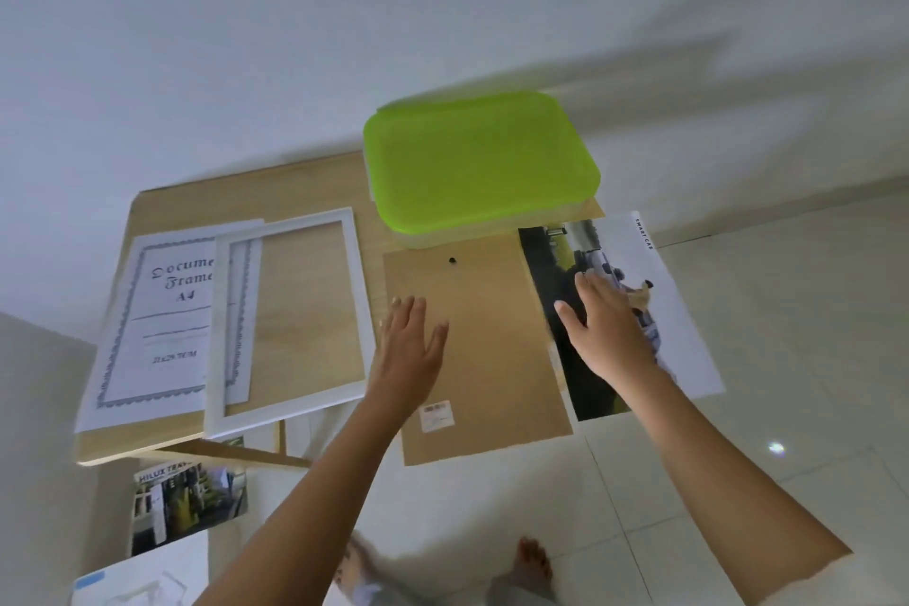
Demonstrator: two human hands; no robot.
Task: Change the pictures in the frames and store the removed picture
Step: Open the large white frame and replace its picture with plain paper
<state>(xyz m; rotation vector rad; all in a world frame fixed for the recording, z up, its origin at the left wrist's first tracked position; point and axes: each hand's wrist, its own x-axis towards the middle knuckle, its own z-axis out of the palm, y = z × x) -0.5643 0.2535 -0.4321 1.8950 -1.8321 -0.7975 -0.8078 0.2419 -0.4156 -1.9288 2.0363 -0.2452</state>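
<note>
White paper insert (157, 320) sits far left, already out of the empty frame (275, 413) that overlaps it, so the teardown looks done. Left hand (408, 344) is spread flat at the left edge of the backing board (482, 359), holding nothing, and the right hand (605, 330) lies open on the car picture (679, 325) at the right, not gripping it. Left to do, I'd guess: picture and board into the frame, insert into the green-lidded box (477, 162) at the far side.

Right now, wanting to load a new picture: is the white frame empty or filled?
Empty. Bare table shows through the opening of the white frame, and the brown backing board lies beside it.
</note>
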